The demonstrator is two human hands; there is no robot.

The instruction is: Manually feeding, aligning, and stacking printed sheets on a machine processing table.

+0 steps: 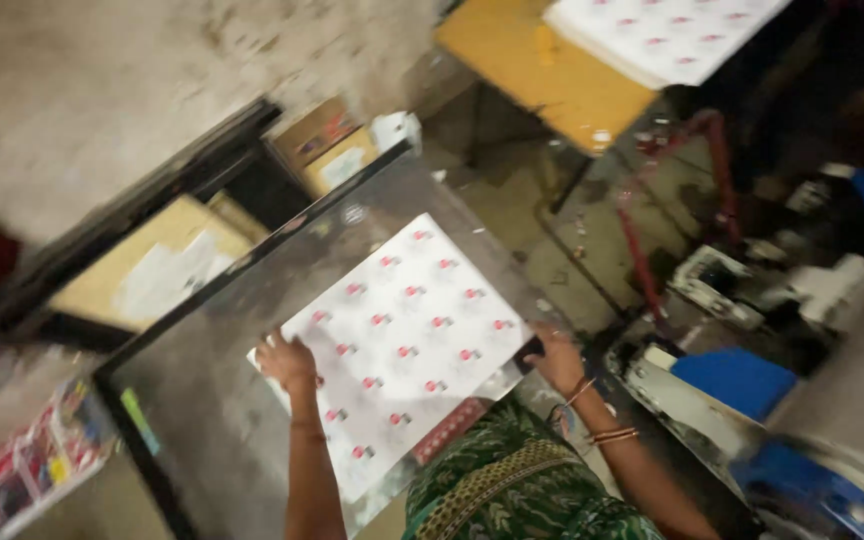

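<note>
Dim workshop, grey metal desk [212, 400] before a rough wall. White printed sheet [402, 335] lying flat mid-desk, near its front edge. Left hand [287, 362] spread flat on sheet's left edge; right hand [555, 355] curled at right corner, grip unclear. Apparent step: squaring the sheet; next calls for steady, even pressure.

A white label sheet [407, 340] with rows of small red marks lies flat between the fingers of both hands. Beyond the fingertips stand two brown cardboard boxes [327, 145], one bearing a pale rectangular label [342, 166].
</note>
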